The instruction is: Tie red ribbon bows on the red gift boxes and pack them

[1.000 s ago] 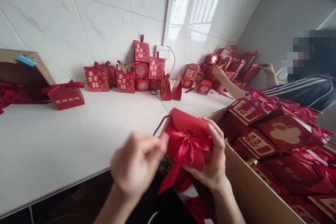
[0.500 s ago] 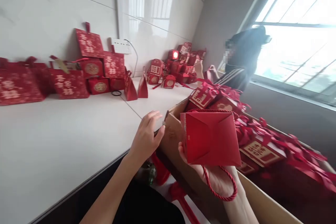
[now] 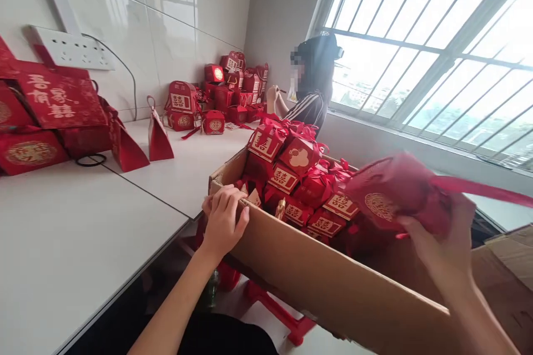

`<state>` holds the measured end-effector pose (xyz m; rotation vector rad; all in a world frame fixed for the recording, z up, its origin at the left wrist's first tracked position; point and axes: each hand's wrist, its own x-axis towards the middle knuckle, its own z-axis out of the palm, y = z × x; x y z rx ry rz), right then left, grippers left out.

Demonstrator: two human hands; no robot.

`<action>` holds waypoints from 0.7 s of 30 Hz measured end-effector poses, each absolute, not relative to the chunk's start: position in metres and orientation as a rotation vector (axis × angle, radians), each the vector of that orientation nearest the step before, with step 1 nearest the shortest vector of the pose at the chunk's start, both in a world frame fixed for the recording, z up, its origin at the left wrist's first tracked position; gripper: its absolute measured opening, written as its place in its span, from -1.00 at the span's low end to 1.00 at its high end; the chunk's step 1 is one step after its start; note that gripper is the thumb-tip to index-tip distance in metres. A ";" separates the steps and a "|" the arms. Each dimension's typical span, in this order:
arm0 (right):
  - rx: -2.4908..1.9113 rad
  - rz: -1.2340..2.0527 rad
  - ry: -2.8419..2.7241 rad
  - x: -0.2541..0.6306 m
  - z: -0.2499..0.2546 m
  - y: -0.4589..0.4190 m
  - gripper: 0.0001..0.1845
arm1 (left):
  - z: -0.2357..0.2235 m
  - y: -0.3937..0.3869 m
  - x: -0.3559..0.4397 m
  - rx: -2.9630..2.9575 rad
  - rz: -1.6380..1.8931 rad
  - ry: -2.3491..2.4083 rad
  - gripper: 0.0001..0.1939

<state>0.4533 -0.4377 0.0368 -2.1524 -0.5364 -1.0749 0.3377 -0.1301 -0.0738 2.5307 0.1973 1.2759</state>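
My left hand (image 3: pixel 222 222) grips the near left corner of a large cardboard box (image 3: pixel 316 272), its fingers laid over the rim. Over the right part of that box, my right hand (image 3: pixel 445 238) is closed around a red gift box (image 3: pixel 391 188) with a round gold emblem. The gift box is tilted and smeared by motion, and a red ribbon (image 3: pixel 487 189) trails from it to the right. Inside the cardboard box lie several more red boxes (image 3: pixel 284 178) with ribbons and gold double-happiness signs, heaped toward the far left end.
On the white counter (image 3: pixel 95 233) stand more red gift boxes (image 3: pixel 182 101), red bags (image 3: pixel 62 97) and a black ring (image 3: pixel 90 160). A power strip (image 3: pixel 73 47) hangs on the wall. A person (image 3: pixel 310 83) sits beyond, near the barred window. Below is a red stool (image 3: pixel 278 310).
My left hand has closed onto the cardboard box's corner. My right hand has moved right; the red bag with a rope handle no longer shows in it, and it holds a ribboned gift box. The view has turned right.
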 end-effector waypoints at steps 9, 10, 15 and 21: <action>-2.296 -0.972 -0.471 0.537 0.051 -0.483 -0.26 | -0.091 -0.126 0.354 2.376 1.579 0.132 -0.75; -2.265 -0.921 -0.514 0.553 0.051 -0.477 -0.27 | -0.092 -0.126 0.355 2.377 1.587 0.137 -0.75; -2.236 -0.643 -0.634 0.625 0.049 -0.427 -0.23 | -0.093 -0.123 0.353 2.419 1.606 0.138 -0.77; -2.164 -0.475 -0.661 0.677 0.029 -0.361 -0.20 | -0.091 -0.124 0.347 2.437 1.576 0.157 -0.77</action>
